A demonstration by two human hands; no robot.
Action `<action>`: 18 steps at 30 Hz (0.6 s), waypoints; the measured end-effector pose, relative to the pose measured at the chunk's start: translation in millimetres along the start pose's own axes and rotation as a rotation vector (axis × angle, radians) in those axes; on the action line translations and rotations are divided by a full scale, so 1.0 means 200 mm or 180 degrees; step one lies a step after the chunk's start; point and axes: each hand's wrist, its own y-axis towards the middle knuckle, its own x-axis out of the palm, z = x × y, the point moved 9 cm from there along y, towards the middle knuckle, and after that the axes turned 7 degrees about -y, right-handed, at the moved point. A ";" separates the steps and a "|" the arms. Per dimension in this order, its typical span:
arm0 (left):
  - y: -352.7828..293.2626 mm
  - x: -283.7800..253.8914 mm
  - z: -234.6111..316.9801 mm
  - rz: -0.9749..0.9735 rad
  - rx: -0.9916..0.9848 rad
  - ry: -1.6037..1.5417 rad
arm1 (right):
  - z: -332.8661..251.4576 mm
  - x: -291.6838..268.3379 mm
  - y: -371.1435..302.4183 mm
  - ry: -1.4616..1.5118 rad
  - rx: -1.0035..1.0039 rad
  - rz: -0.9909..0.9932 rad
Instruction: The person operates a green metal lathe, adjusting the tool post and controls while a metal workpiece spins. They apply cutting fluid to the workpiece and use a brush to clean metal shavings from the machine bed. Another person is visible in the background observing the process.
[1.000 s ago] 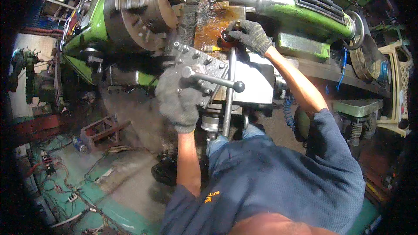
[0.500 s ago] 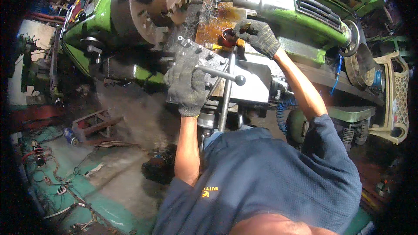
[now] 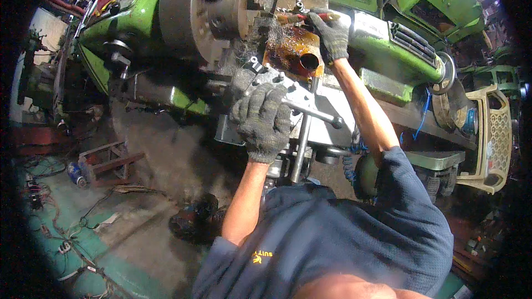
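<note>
My right hand (image 3: 332,36), in a dark grey knit glove, is closed round a slim brush (image 3: 292,19) with brownish bristles and a reddish handle. The bristle end points left toward the lathe chuck (image 3: 221,14), beside the tailstock's front end. Below that hand, a round pot (image 3: 309,62) with a dark inside sits on the rusty orange plate (image 3: 288,44), which carries metal chips. My left hand (image 3: 263,119), gloved alike, rests with fingers stretched over the tool post (image 3: 293,91). A ball-ended lever (image 3: 316,113) sticks out to the right of those fingers.
The green tailstock (image 3: 388,50) with its handwheel (image 3: 443,75) stands at right. A steel bar (image 3: 302,147) slants up toward the pot. At far right is a beige plastic chair (image 3: 496,138). On the left floor lie a rusty metal frame (image 3: 111,163) and loose cables (image 3: 66,243).
My right hand has moved up from beside the pot toward the tailstock's front end, and the brush now shows plainly. My left hand stays at the tool post. The whole view has shifted slightly.
</note>
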 end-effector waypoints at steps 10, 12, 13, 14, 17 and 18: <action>0.03 -0.03 0.00 -0.0073 0.0015 -0.0152 | -0.09 0.07 0.02 -0.1058 -0.0518 0.1101; 0.04 -0.03 0.00 -0.0157 0.0049 -0.0139 | -0.07 0.00 -0.05 -0.0779 -0.0513 0.1067; 0.04 -0.03 0.01 -0.0152 0.0057 -0.0144 | -0.08 -0.06 -0.09 -0.0805 -0.0564 0.1115; 0.04 -0.03 0.00 -0.0145 0.0054 -0.0134 | -0.12 -0.10 -0.15 -0.0823 -0.0614 0.1146; 0.03 -0.04 -0.01 -0.0080 0.0094 -0.0202 | -0.22 -0.25 -0.34 -0.1278 -0.0575 0.1096; 0.03 -0.04 -0.01 -0.0065 0.0100 -0.0238 | -0.23 -0.31 -0.37 -0.1378 -0.0737 0.0986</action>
